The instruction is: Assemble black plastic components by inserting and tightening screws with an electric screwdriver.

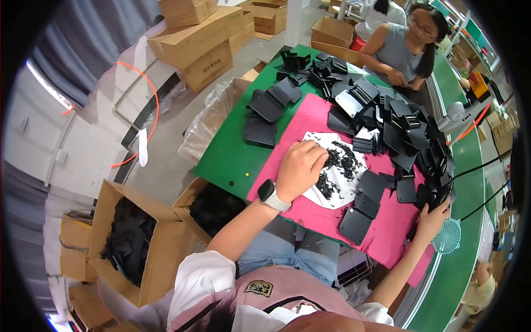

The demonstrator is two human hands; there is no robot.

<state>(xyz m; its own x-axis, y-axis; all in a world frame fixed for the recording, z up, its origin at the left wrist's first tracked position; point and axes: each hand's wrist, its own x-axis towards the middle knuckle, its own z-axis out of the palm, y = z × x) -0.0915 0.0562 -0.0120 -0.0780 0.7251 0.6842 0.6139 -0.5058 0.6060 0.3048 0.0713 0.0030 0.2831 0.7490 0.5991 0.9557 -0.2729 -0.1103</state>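
My left hand [301, 166], with a white watch on the wrist, is curled over a white sheet [318, 195] strewn with small black screws [338, 166]. Its fingertips pinch down into the screws. My right hand [433, 214] reaches to the right edge of the pink mat [381, 232] and touches a stack of flat black plastic parts [431, 193]. Whether it grips one is hidden. More black plates [359, 218] lie on the mat between my hands.
A large heap of black plastic parts [387, 110] covers the green table [227, 160]. Another person [401, 50] sits at the far side. Cardboard boxes of black parts [130, 238] stand at my left. A conveyor [470, 182] runs along the right.
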